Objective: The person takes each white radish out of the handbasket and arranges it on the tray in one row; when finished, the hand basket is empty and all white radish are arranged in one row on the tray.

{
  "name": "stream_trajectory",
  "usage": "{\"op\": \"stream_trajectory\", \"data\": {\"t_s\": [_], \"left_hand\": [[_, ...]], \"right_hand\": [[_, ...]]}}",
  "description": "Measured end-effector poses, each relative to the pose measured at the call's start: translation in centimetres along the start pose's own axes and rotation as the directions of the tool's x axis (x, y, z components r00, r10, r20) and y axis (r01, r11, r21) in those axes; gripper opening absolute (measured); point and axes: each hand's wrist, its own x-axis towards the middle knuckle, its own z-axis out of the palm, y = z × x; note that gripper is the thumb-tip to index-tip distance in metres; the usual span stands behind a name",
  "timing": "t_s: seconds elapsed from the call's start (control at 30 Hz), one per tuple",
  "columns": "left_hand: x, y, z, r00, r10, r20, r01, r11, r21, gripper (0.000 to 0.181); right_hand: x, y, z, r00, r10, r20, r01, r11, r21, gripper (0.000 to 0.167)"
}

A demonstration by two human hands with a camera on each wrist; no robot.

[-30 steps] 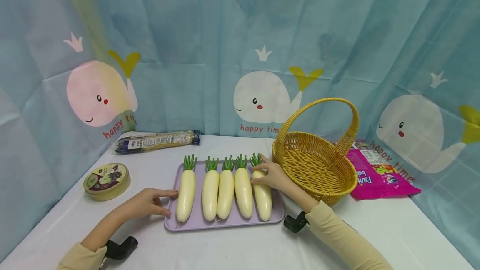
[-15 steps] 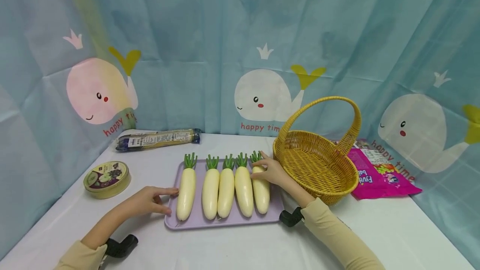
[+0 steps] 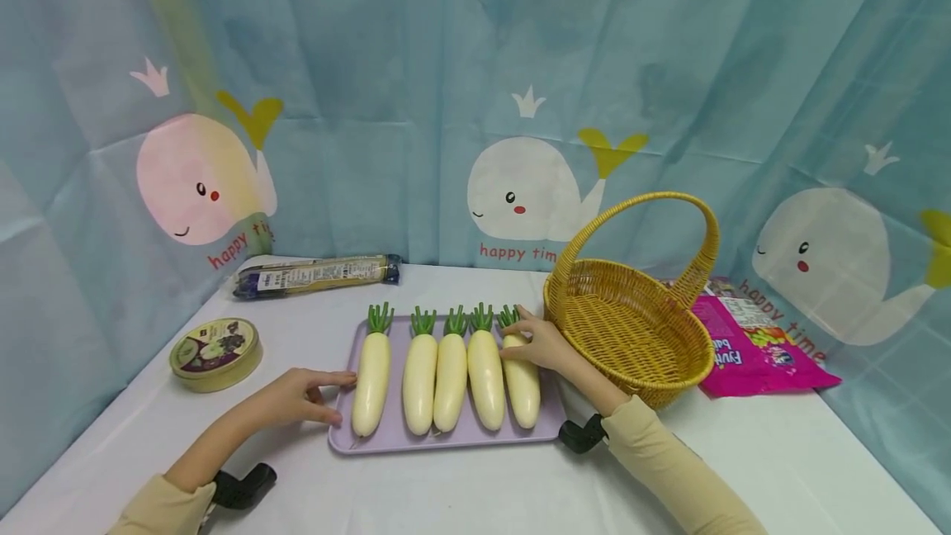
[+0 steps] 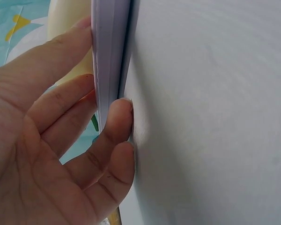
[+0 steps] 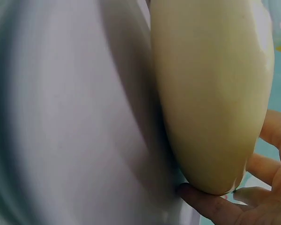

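Observation:
Several white radishes with green leaf stubs lie side by side on a lilac tray (image 3: 395, 439). My right hand (image 3: 541, 343) holds the rightmost white radish (image 3: 523, 395) near its leafy end, thumb and fingers on either side. In the right wrist view that radish (image 5: 210, 93) fills the middle, fingertips at its lower end. My left hand (image 3: 297, 400) rests at the tray's left edge, beside the leftmost radish (image 3: 371, 382). From the left wrist, some fingers touch the tray rim (image 4: 107, 56) and others rest low against the white tabletop.
A yellow wicker basket (image 3: 631, 329) with a tall handle stands right of the tray, close to my right forearm. Behind it lies a pink snack bag (image 3: 758, 353). To the left are a round tin (image 3: 215, 353) and a long clear-wrapped packet (image 3: 319, 275). A blue curtain (image 3: 416, 106) hangs behind.
The rightmost radish has shifted slightly toward the back of the tray, then a little forward again, with my right hand on it. My left hand stays at the tray edge.

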Motion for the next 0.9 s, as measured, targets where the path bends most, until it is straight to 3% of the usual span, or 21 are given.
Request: {"op": "stream_trajectory", "data": {"t_s": [0.67, 0.9], "left_hand": [[-0.11, 0.28, 0.02, 1.000, 0.002, -0.010, -0.002, 1.000, 0.023, 0.062], [-0.09, 0.16, -0.10, 1.000, 0.007, -0.012, -0.006, 1.000, 0.028, 0.062]], "right_hand": [[-0.52, -0.04, 0.07, 0.999, -0.041, -0.006, 0.041, 0.999, -0.021, 0.037], [-0.76, -0.42, -0.28, 0.998, -0.055, -0.003, 0.055, 0.998, 0.021, 0.037]]}}
